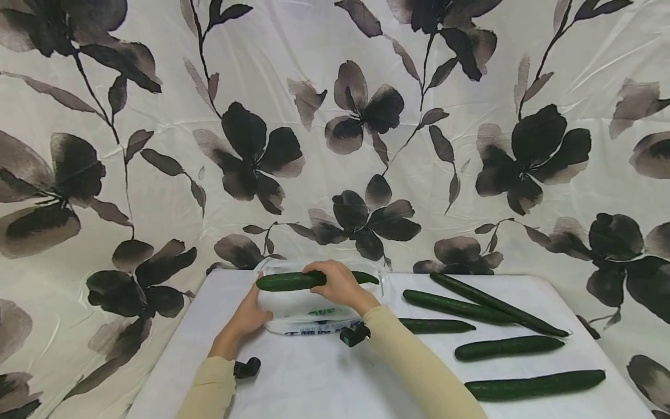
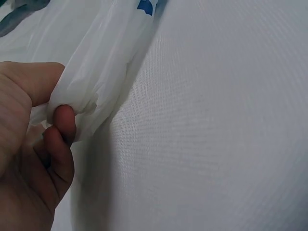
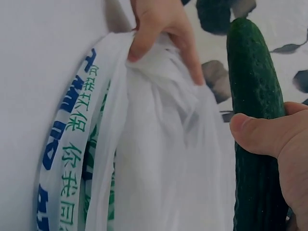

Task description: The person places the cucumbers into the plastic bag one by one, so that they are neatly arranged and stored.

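At lower centre of the head view, a person's right hand [image 1: 339,284] grips a long, dark green cucumber [image 1: 285,282], held crosswise over a white plastic bag [image 1: 290,305] with blue and green print. The left hand [image 1: 247,315] pinches the bag's edge. Five more cucumbers [image 1: 534,386] lie lower right on the white table [image 1: 303,387].

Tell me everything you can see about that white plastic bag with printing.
The white plastic bag looks thin, crinkled and see-through, with blue lettering and green Chinese characters along its near side. It sits near the far edge of the white table, and the person's left hand pinches its rim. The right hand holds a long dark-green cucumber that overlaps it in the head view; whether they touch is unclear.
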The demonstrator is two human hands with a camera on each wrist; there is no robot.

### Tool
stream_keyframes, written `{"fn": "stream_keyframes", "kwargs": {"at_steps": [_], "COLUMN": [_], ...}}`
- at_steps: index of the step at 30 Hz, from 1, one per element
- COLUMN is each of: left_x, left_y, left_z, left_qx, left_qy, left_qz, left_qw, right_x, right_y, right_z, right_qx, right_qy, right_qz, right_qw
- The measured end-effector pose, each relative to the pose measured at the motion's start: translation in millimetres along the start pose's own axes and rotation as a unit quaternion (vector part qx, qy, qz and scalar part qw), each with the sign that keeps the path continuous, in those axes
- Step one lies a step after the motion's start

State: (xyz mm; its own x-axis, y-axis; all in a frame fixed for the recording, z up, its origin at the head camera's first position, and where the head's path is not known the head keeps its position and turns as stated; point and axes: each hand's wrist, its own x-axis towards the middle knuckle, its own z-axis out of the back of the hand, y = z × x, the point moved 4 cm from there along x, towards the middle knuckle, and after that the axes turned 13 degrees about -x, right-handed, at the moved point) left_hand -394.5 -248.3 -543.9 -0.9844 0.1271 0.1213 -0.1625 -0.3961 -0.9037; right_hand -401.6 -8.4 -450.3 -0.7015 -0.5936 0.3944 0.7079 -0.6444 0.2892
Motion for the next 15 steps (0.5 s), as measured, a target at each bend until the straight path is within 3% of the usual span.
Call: {"fn": "stream_keyframes", "kwargs": {"at_steps": [9, 15], "left_x": [-4.8, -3.4], "left_y": [7.8, 3.9], "left_z": [-1.8, -1.4], "left_qx": [0.028, 0.022], "left_qy": [-0.009, -0.014], "left_qz": [0.024, 0.042], "left_qw": [0.9993, 0.9988], "right_x": [14.9, 25.3], "right_y": [-8.1, -18.5], "right_z": [-22.4, -31.5], "right_qx": [0.010, 0.037], "right_qy": [0.015, 0.012], "right_qz": [-0.018, -0.025], "right_qw": [0.9997, 0.9989]}}
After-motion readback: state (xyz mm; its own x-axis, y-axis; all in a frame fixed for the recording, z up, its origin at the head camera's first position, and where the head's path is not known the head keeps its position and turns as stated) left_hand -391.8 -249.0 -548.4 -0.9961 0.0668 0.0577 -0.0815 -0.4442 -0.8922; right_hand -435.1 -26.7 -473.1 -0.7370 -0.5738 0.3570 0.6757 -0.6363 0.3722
